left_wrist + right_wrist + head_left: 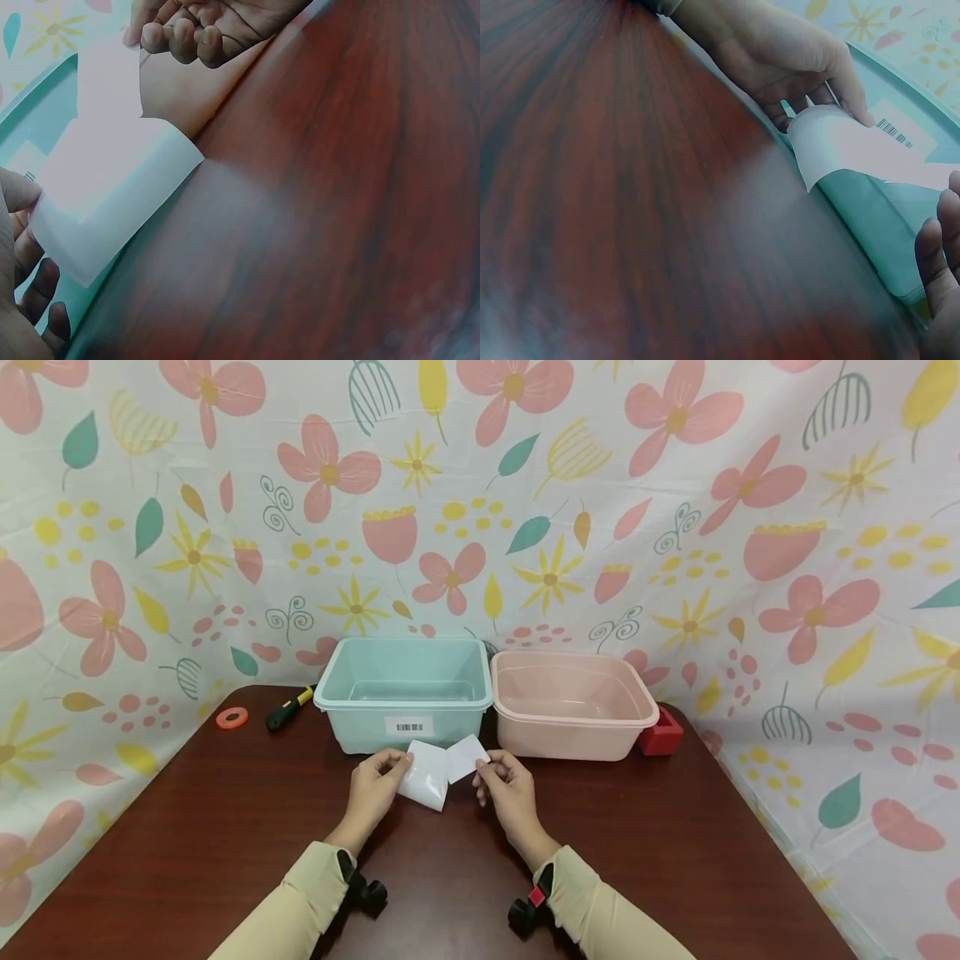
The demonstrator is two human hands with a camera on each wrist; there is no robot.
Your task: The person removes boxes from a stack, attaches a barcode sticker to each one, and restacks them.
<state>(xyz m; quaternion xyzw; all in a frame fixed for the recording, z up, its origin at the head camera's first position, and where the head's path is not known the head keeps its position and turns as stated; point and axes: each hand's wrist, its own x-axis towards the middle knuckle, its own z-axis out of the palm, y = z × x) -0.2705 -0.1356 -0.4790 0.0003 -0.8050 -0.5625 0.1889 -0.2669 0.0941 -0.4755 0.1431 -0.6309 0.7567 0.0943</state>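
My left hand (373,789) pinches the edge of a glossy white packet (424,778) between thumb and fingers. A small white paper card (467,757) is pinched at its right edge by my right hand (513,795). The card's near end overlaps the packet's top edge, also in the left wrist view, where the packet (112,195) bends slightly and the card (109,82) looks blank. Both are held above the table, in front of the light blue bin. In the right wrist view the packet (847,146) curves down from my left thumb.
A light blue bin (408,722) with a barcode label and a pink bin (570,735) stand side by side at the back of the brown table (225,827). A red box (662,733) sits at right. An orange ring (232,718) and a screwdriver (288,710) lie at left.
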